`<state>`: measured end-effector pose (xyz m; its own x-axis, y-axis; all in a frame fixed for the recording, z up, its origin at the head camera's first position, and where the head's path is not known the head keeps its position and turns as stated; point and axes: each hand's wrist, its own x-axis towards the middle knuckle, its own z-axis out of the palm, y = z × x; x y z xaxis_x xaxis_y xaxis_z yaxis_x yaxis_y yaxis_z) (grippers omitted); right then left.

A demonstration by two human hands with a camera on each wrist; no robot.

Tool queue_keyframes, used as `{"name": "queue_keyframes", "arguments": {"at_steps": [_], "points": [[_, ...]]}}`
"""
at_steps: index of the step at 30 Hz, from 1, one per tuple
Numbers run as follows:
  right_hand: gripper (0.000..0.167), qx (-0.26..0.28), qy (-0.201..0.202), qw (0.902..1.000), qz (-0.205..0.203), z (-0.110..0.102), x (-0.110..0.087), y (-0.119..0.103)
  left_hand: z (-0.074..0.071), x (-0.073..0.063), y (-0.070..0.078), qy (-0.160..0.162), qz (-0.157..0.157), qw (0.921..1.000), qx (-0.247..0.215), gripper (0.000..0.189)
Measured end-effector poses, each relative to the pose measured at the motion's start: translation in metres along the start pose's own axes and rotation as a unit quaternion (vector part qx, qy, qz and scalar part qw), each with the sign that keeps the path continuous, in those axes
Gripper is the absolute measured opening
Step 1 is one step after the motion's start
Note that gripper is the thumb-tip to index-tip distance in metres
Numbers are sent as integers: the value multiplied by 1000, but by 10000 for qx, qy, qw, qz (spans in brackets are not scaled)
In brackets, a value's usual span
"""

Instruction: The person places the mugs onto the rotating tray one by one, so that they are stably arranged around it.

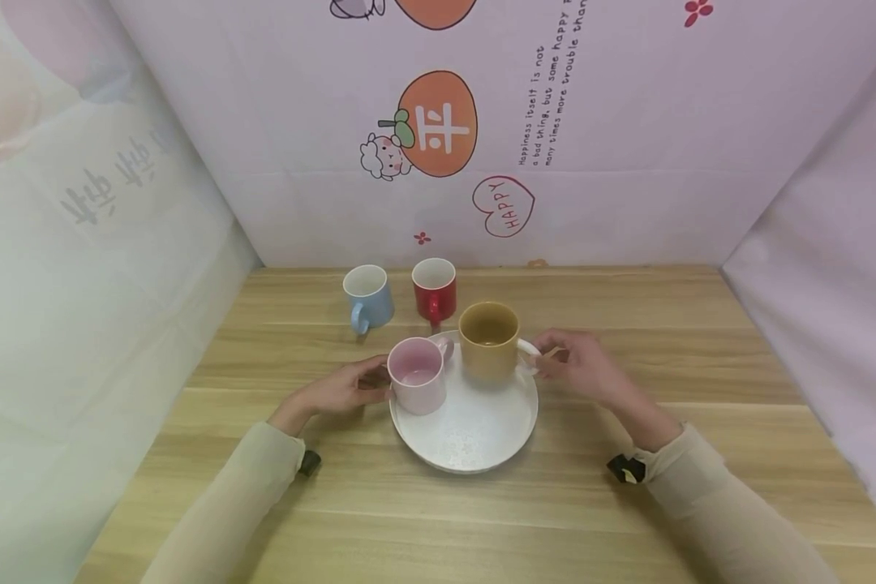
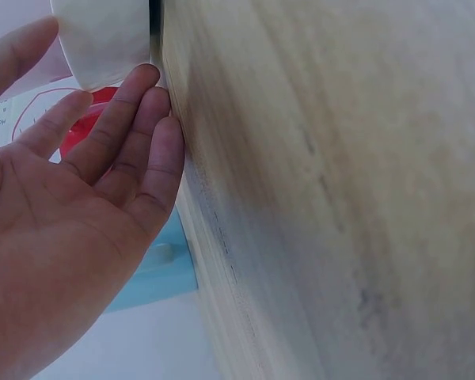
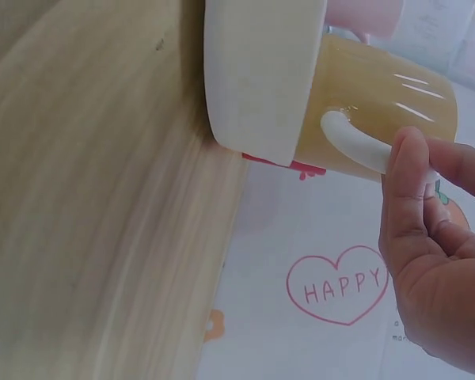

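A round white tray (image 1: pixel 474 438) with a raised rim lies on the wooden table, bearing two upright mugs. At its left stands a pink mug (image 1: pixel 422 395), handle turned away to the upper right. The mustard-yellow mug (image 1: pixel 489 361), at the tray's back right, has a white handle (image 3: pixel 358 145) pointing right. My right hand (image 1: pixel 580 367) pinches that handle between thumb and fingers, as the right wrist view shows. My left hand (image 1: pixel 345 388) is at the tray's left edge beside the pink mug, fingers loosely extended; in the left wrist view its fingertips (image 2: pixel 145 77) are right at the tray's side wall.
Behind the tray, a light blue mug (image 1: pixel 368 296) and a red mug (image 1: pixel 435 289) stand upright on the wooden table (image 1: pixel 628 324), handles toward me. Printed white cloth (image 1: pixel 613 211) rises along the table's back edge, with more cloth on both sides.
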<state>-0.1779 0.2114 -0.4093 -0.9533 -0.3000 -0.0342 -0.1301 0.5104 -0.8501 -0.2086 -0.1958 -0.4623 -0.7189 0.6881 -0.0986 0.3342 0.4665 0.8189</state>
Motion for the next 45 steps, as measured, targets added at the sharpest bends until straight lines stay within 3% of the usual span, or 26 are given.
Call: {"name": "queue_keyframes", "arguments": {"at_steps": [11, 23, 45], "points": [[14, -120, -149, 9998, 107, 10, 4, 0, -2, 1, -2, -12, 183, 9997, 169, 55], [14, -143, -168, 9997, 141, 18, 7, 4, -4, 0, -2, -85, 145, 9996, 222, 59], [18, -130, -372, 9992, 107, 28, 19, 7, -1, -1, -2, -165, 124, 9998, -20, 55]]}}
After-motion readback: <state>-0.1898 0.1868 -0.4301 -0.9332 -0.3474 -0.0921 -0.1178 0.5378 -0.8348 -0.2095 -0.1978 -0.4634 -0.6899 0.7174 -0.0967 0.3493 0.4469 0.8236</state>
